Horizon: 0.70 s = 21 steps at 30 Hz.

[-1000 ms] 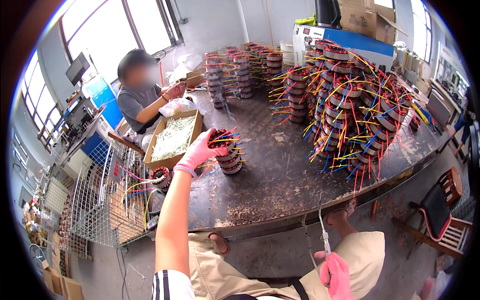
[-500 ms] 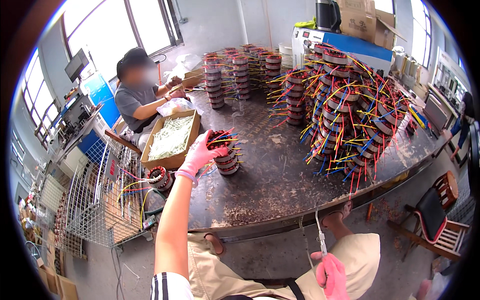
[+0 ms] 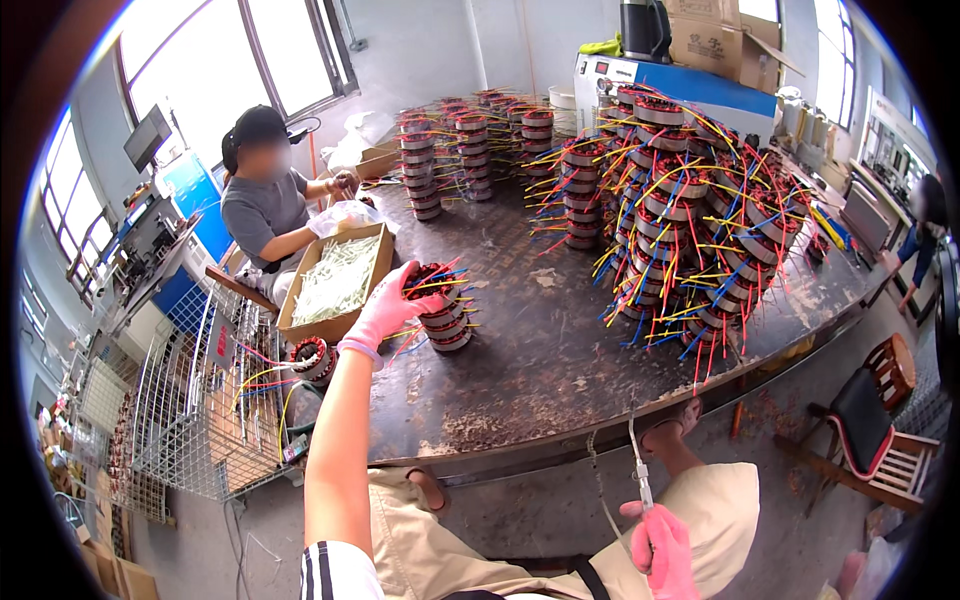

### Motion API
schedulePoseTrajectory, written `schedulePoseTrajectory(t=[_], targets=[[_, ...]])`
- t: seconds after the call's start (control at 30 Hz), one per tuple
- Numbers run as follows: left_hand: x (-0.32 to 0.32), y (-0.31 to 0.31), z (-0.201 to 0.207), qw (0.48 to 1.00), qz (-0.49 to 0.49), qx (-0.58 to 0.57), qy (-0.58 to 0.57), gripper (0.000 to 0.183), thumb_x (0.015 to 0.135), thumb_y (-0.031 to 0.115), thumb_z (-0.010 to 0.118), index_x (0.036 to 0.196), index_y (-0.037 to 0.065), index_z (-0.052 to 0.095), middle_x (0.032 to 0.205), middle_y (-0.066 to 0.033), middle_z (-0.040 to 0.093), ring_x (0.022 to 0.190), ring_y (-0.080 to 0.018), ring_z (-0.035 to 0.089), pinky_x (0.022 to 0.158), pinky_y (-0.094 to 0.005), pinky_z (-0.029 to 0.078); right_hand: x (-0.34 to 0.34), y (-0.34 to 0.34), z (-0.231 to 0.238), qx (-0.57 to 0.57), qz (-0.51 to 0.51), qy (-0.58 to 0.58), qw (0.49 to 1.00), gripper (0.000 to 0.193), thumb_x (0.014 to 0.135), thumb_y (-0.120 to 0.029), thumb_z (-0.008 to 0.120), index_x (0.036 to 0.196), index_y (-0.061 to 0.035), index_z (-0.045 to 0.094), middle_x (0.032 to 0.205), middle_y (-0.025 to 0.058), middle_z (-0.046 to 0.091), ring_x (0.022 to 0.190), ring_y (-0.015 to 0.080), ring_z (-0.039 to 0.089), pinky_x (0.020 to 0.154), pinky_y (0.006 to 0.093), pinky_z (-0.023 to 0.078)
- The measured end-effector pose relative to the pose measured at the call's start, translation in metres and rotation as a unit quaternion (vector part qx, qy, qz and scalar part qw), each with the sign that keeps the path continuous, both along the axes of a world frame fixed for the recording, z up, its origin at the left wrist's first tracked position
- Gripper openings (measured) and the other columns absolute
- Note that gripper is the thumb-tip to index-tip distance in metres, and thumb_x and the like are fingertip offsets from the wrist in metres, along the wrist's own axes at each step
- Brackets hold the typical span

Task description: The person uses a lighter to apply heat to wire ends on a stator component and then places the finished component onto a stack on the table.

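Observation:
My left hand (image 3: 386, 312), in a pink glove, grips the top of a short stack of motor stators (image 3: 447, 325) near the middle of the table. Thumb and fingers close round the upper stator's red windings; red, blue and yellow leads stick out. Low at the right, over my lap, my right hand (image 3: 660, 548), also gloved in pink, is closed round a slim, pale, pen-like tool (image 3: 643, 485). Its thin tip points up toward the table edge. Left of my left forearm lies a single stator (image 3: 313, 360) with long coloured leads.
An open cardboard box (image 3: 386, 254) of thin pale sleeves stands beyond my left hand. A large pile of stators (image 3: 690, 220) covers the table's right side, with further stacks (image 3: 418, 170) behind. A co-worker (image 3: 268, 200) sits at the far left. A wire basket (image 3: 205, 400) adjoins the table.
The whole view has shifted slightly, the scene sliding a little left. My left hand stays on the stator stack, and my right hand keeps hold of the slim tool.

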<state>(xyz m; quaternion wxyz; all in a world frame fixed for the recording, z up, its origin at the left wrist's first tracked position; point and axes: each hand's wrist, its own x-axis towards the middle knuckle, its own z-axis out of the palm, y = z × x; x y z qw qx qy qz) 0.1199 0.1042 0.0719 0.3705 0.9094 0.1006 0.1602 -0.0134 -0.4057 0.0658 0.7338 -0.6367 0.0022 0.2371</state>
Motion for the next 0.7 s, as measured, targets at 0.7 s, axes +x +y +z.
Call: schedulePoseTrajectory(t=[0.7], targets=[[0.007,0.009,-0.013,0.997,-0.032,-0.049,-0.042,0.098,0.065,0.025,0.090,0.142,-0.007,0.040,0.134,-0.0168,0.057,0.122,-0.0206,0.056,0.105,-0.0323,0.043,0.005,-0.013,0.006,-0.011,0.039,0.002,0.999,0.047,0.105,-0.036,0.042,0.116,0.0079,0.056,0.052,-0.0052,0.042,0.043,0.0024,0.029,0.042,0.0216,0.020]])
